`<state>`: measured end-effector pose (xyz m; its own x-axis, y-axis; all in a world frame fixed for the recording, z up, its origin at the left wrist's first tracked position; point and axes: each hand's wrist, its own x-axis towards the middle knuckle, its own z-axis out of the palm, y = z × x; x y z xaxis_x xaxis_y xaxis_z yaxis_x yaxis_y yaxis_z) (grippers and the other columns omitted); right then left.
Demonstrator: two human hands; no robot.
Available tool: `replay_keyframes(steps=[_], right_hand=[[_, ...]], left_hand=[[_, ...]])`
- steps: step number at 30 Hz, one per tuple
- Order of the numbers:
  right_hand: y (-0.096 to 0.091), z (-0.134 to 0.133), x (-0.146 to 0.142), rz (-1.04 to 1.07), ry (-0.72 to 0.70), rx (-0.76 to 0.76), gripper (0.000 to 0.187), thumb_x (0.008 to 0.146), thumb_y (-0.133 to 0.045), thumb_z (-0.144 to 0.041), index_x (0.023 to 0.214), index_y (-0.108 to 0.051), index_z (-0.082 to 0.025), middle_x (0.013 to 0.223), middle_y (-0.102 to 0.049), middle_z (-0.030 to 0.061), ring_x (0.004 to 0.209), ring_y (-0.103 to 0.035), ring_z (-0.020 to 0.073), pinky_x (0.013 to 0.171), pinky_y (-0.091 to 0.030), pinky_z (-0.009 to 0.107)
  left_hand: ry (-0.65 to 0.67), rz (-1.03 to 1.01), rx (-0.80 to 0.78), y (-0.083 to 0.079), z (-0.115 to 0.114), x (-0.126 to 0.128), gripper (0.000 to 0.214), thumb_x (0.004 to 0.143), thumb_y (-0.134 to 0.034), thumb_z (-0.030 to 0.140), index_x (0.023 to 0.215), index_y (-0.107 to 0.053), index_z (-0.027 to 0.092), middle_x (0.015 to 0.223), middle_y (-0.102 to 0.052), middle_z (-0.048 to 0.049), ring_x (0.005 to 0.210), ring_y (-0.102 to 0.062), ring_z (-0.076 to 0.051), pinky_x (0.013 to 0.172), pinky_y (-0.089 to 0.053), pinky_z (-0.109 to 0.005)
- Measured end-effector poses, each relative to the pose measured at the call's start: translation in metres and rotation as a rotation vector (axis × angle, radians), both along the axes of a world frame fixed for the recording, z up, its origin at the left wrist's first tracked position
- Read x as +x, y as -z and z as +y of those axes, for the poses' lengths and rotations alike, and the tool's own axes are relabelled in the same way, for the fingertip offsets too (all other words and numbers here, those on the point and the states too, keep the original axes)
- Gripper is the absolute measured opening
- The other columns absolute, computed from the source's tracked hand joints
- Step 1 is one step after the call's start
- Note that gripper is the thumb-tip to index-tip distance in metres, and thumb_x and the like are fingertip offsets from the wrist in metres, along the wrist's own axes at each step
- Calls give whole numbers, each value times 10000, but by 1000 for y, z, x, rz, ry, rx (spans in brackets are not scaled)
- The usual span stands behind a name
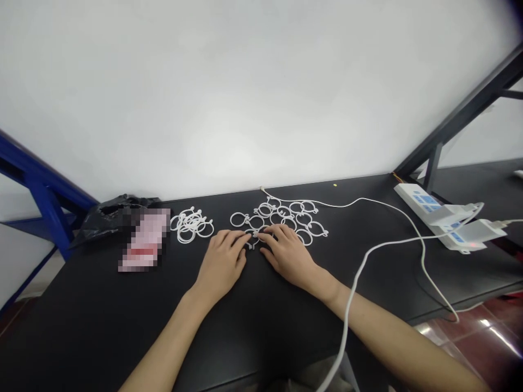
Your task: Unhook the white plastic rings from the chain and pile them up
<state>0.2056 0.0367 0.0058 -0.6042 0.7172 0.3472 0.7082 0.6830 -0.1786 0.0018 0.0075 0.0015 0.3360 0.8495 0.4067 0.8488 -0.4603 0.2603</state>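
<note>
My left hand (pixel 223 262) is low over the black table, palm down, its fingers stretched forward and the thumb apart. Its fingertips reach the near edge of a loose spread of white curtain rings (pixel 238 220). My right hand (pixel 289 253) faces it from the other side, fingers spread, fingertips over the nearest rings and partly covering them. Small ring ends show in the narrow gap between the two hands. Whether the fingertips press on those rings is hard to make out. Left of my left hand lies a separate heap of white curtain rings (pixel 187 227), overlapping one another.
At the left are a black plastic bag (pixel 110 215) and a pink blurred-out item (pixel 145 239). A white power strip (pixel 417 198) with plugged-in adapters sits at the right. Its white cable (pixel 370 253) crosses above my right forearm. A pale wall (pixel 245 98) rises behind the black table (pixel 122 326).
</note>
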Motion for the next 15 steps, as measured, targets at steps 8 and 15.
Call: replay_keyframes(steps=[8, 15], right_hand=[[2, 3, 0, -60, 93, 9, 205, 964, -503, -257, 1085, -634, -157, 1072, -630, 121, 1013, -533, 278, 883, -474, 448], [-2, 5, 4, 17, 151, 101, 200, 958, -516, -262, 1078, -628, -148, 1034, -636, 133, 1003, -512, 292, 883, -462, 467]], left_hand=[[43, -1, -3, -1, 2, -3, 106, 932, -545, 190, 920, -650, 196, 1052, -659, -64, 999, -511, -247, 879, -446, -442], [53, -110, 8, -5, 0, -2, 153, 927, -586, 263, 796, -561, 189, 874, -659, -20, 874, -515, -203, 826, -412, -393]])
